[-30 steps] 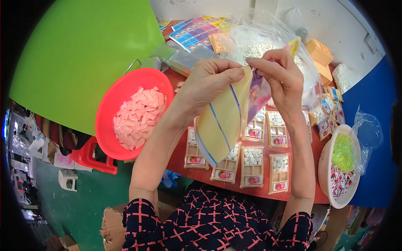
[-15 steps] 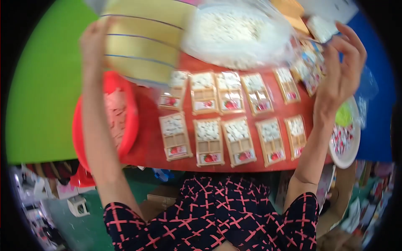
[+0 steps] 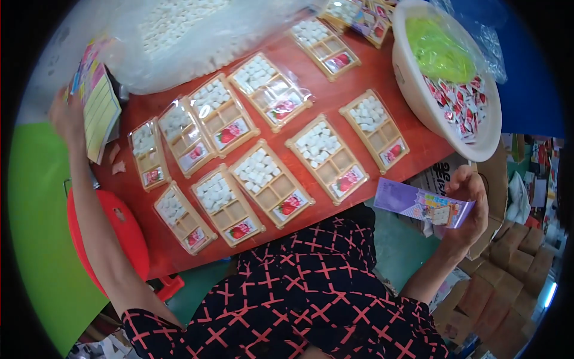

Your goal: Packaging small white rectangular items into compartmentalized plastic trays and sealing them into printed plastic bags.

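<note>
My left hand [image 3: 69,119] is at the far left, its fingers closed at the edge of a yellow sheet with dark lines [image 3: 100,122], which is tilted up with colourful print beside it. My right hand [image 3: 472,203], off the table's right front edge, holds a purple printed card [image 3: 421,203] between thumb and fingers. Between my arms stand two rows of small tan compartment trays, such as one in the front row [image 3: 272,182]. White pieces [image 3: 320,143] fill each tray's large compartment, and a small strawberry-printed packet [image 3: 350,181] lies at its near end.
A big clear bag of white pieces [image 3: 179,27] lies at the back left. To the right, a cream basin [image 3: 409,78] holds small red-and-white packets and a lime-green bag [image 3: 439,51]. Beside my left forearm is a red plastic object [image 3: 128,242]. Cardboard boxes [image 3: 496,287] lie below right.
The view has turned toward the right. The yellow sheet has tipped edge-on at the far left. My right hand has come down from the back right and now shows the purple card.
</note>
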Available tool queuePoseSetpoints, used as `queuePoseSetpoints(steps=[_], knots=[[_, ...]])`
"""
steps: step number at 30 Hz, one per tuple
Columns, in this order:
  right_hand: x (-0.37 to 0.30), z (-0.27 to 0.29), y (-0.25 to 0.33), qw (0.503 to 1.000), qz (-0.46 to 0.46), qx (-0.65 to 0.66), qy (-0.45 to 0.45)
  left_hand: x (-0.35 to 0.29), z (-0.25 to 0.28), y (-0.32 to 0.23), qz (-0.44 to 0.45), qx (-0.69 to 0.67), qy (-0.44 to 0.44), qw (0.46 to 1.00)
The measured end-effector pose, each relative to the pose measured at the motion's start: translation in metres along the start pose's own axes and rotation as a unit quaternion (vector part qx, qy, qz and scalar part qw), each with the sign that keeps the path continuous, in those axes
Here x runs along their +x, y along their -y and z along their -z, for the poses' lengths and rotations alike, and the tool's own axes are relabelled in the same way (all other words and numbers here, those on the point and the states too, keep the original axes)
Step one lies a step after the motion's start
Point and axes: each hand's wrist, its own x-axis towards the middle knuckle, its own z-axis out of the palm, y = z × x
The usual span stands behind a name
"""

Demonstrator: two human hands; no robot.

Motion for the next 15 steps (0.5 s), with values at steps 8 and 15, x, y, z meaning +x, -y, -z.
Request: queuePoseSetpoints(steps=[8,15], knots=[[-0.015,0.029,-0.006,1.0,-0.006,-0.017,0.001,-0.155,0.091,-0.415,-0.323,-0.351,0.241,0.845],[-0.034,0.063,-0.017,0.997,-0.042,0.059,-0.015,-0.198,0.099,-0.449,-0.314,-0.47,0.361,0.742]])
